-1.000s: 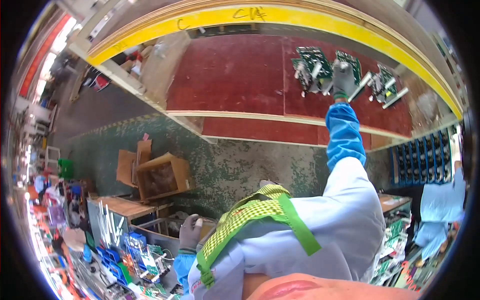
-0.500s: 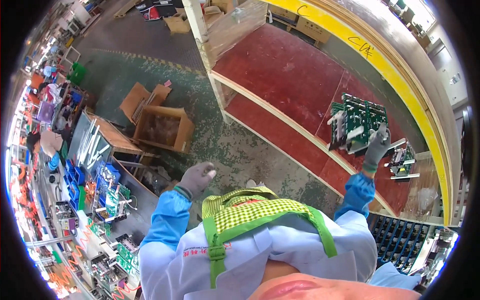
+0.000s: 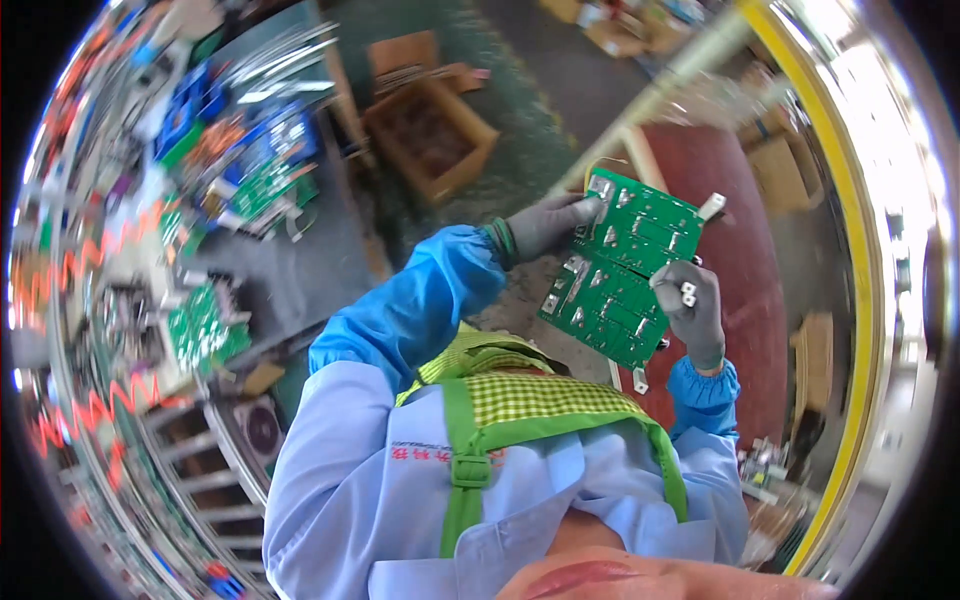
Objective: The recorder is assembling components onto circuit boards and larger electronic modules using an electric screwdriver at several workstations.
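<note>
Green circuit boards (image 3: 620,282) were off the red shelf (image 3: 750,270), just beyond the apron (image 3: 560,402), left hand (image 3: 548,226) pinching one corner, right hand (image 3: 699,322) curled round a white post (image 3: 689,293): one-handed reach had become two-handed hold.

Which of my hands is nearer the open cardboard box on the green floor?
Left. Your left hand holds the circuit boards on the side toward the cardboard box; your right hand is farther away, at their opposite side.
</note>
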Motion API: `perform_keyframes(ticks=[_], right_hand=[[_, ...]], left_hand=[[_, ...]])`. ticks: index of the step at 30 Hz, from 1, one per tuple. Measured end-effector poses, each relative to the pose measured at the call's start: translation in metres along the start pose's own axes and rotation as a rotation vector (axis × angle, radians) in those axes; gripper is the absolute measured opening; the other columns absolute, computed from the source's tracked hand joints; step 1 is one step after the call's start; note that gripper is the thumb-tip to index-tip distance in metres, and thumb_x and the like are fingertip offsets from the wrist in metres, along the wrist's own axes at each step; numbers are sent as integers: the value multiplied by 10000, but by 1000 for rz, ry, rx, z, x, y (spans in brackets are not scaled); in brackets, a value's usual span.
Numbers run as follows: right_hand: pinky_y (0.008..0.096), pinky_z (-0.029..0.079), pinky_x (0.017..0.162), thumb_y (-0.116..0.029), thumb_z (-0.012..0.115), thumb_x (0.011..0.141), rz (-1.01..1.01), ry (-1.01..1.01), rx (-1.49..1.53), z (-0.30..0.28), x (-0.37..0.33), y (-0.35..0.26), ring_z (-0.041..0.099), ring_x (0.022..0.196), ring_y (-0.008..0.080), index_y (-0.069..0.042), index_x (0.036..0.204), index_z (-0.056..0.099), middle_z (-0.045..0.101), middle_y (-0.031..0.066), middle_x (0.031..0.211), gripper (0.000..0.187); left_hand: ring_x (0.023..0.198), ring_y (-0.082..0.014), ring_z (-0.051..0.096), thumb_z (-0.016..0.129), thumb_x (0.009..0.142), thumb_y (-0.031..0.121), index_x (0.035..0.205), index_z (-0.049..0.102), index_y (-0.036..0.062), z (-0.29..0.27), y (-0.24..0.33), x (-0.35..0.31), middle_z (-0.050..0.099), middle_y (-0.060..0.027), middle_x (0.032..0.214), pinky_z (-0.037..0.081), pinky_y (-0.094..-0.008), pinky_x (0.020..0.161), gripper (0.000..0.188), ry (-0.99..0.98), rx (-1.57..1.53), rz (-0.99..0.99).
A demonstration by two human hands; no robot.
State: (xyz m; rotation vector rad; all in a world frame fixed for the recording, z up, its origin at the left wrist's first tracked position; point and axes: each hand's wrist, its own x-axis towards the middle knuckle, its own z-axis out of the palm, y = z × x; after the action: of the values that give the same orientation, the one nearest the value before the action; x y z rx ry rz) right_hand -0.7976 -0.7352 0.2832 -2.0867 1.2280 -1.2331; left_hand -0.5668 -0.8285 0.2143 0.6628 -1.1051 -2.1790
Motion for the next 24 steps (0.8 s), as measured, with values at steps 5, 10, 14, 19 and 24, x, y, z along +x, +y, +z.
perform_keyframes(ticks=[5, 10, 14, 19, 24], right_hand=[[343, 374, 469, -199, 657, 822, -136, -686, 124, 142, 106, -38, 483, 489, 231, -22, 716, 510, 483, 107, 583, 253], [323, 428, 526, -206, 623, 839, -339, -1101, 221, 301, 149, -75, 560, 578, 186, -14, 751, 576, 574, 93, 653, 217], [319, 446, 555, -199, 637, 831, -398, -1434, 289, 432, 157, -103, 580, 626, 166, -21, 836, 610, 601, 89, 689, 180], [370, 432, 573, -262, 619, 836, -476, -1406, 539, 558, 138, -103, 548, 604, 309, -18, 802, 599, 562, 149, 666, 248], [396, 441, 636, -279, 592, 856, -521, -1442, 533, 633, 143, -110, 570, 678, 323, -8, 800, 598, 579, 163, 719, 276]], left_hand=[[970, -159, 582, 522, 938, 323, 1289, 423, 39, -95, 4, -139, 569, -72, 1143, 489, -351, 872, 462, 370, -440, 153], [886, -132, 610, 523, 938, 253, 1275, 412, 94, -142, -26, -277, 580, -46, 1081, 551, -305, 726, 389, 817, -531, 269], [909, -174, 617, 503, 934, 210, 1262, 398, 98, -143, -68, -346, 571, -64, 1096, 557, -348, 757, 362, 1055, -755, 534], [973, -248, 608, 476, 915, 144, 1207, 418, 86, -188, -119, -362, 560, -90, 1110, 559, -429, 775, 303, 1438, -961, 798], [998, -274, 580, 478, 906, 125, 1202, 427, 99, -215, -124, -361, 552, -101, 1119, 534, -471, 799, 301, 1688, -1118, 978]])
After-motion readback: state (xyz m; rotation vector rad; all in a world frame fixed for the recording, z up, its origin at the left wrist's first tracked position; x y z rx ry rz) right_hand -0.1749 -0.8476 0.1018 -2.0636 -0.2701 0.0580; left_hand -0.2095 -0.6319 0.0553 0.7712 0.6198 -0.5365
